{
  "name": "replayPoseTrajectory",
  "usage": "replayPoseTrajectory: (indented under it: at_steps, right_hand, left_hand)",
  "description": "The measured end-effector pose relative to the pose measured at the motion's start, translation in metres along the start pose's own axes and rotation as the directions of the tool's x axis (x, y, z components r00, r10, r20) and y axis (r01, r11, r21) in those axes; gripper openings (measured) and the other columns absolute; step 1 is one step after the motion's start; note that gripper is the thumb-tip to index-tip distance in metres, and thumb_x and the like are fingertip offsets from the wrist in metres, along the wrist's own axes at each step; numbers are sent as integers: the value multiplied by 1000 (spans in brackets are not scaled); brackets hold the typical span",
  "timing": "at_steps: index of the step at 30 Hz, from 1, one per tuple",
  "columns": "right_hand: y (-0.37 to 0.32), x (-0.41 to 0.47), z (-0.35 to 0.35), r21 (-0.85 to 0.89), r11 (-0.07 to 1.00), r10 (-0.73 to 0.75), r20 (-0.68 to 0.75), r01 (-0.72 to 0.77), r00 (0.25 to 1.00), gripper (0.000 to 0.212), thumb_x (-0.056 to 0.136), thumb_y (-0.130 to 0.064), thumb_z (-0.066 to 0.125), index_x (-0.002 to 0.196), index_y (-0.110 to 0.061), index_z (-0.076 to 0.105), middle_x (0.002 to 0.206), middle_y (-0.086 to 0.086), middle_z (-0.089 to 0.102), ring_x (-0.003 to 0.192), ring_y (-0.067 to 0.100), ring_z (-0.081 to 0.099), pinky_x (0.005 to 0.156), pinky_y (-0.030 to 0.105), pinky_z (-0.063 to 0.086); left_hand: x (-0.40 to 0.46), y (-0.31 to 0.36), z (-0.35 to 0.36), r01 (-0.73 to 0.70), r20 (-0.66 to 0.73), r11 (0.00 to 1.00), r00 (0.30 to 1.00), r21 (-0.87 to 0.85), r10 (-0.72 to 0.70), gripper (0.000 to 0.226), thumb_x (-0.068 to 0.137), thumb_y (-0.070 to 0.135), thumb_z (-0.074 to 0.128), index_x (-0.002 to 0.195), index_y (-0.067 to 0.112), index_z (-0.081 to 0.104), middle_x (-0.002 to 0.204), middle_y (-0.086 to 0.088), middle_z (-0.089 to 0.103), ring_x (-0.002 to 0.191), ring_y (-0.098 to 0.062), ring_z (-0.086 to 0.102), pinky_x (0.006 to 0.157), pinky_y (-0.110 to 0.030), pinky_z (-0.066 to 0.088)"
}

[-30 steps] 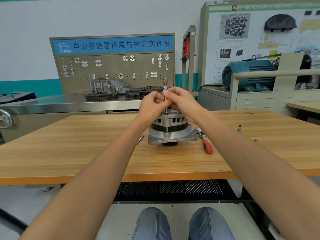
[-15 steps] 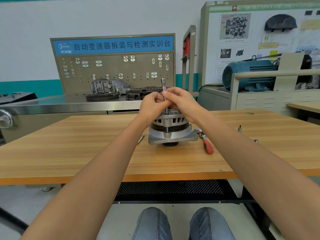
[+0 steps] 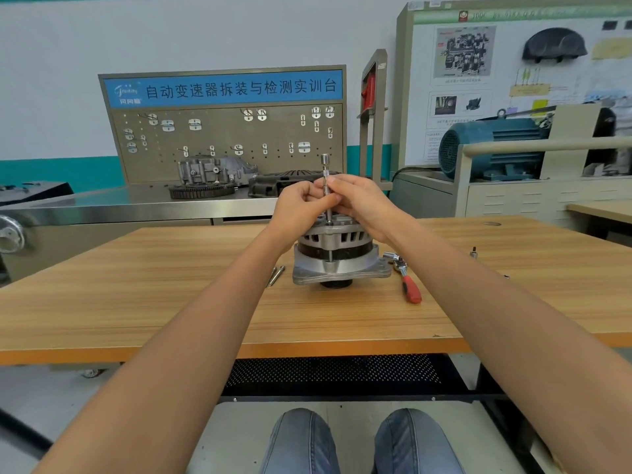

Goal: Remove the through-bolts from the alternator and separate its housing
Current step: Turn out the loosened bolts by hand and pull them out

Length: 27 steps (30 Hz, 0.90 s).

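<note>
Alternator (image 3: 337,254) stands upright on the wooden table (image 3: 171,302), pulley end down, between both forearms. Both hands pinch a slim upright socket extension (image 3: 325,186) set on the housing's top edge: left hand (image 3: 301,206) from the left, right hand (image 3: 362,203) from the right. Two loose bolts (image 3: 276,275) lie just left of it, a red-handled ratchet (image 3: 405,277) just right

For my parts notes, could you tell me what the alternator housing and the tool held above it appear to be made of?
Alternator housing: seemingly cast aluminium, judging by its dull silver-grey, matte, slotted surface. Tool, pinched by the left hand and right hand: probably steel, bright and polished, with a knurled band.
</note>
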State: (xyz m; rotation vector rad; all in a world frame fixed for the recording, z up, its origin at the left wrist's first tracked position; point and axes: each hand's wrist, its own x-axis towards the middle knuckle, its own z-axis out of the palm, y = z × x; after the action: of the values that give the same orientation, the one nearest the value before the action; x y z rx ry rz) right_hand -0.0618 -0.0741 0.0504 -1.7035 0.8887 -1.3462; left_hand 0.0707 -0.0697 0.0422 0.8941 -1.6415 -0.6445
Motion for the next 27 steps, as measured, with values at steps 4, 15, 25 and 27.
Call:
replayPoseTrajectory:
  at_steps: [4, 15, 25, 27]
  right_hand:
    - [1, 1, 1, -5, 1000, 6, -47, -6, 999, 22, 91, -29, 60, 108, -15, 63, 108, 3, 65, 104, 14, 62, 91, 27, 50]
    - [-1, -1, 1, -19, 1000, -8, 7, 8, 1000, 22, 99, -19, 46, 101, -22, 67, 115, 3, 65, 111, 14, 59, 95, 27, 48]
    - [0, -2, 5, -17, 1000, -22, -46, 21, 999, 10, 89, -24, 63, 97, -16, 61, 101, 2, 65, 101, 15, 62, 90, 28, 51]
    - [1, -2, 4, -6, 1000, -29, -47, 29, 998, 6, 91, -20, 61, 95, -17, 62, 99, 2, 65, 101, 17, 62, 92, 30, 51]
  left_hand:
    - [0, -1, 0, -4, -9, 1000, 1000, -8, 4, 25, 85, 18, 72, 70, 16, 52, 58, 6, 47, 37, 5, 39, 41, -8, 33]
    - [-5, 0, -5, -49, 53, 999, 997, 4, 48, 12, 91, 17, 63, 80, 22, 61, 51, 19, 57, 47, 10, 51, 47, -3, 35]
    - [-1, -3, -3, -18, -26, 1000, 1000, -4, 18, 24, 85, 16, 70, 71, 16, 51, 60, 7, 47, 42, 5, 40, 44, -8, 34]
    - [-2, -2, -1, -17, -6, 1000, 1000, -3, 17, 21, 84, 16, 71, 74, 16, 53, 61, 7, 49, 42, 6, 42, 44, -7, 35]
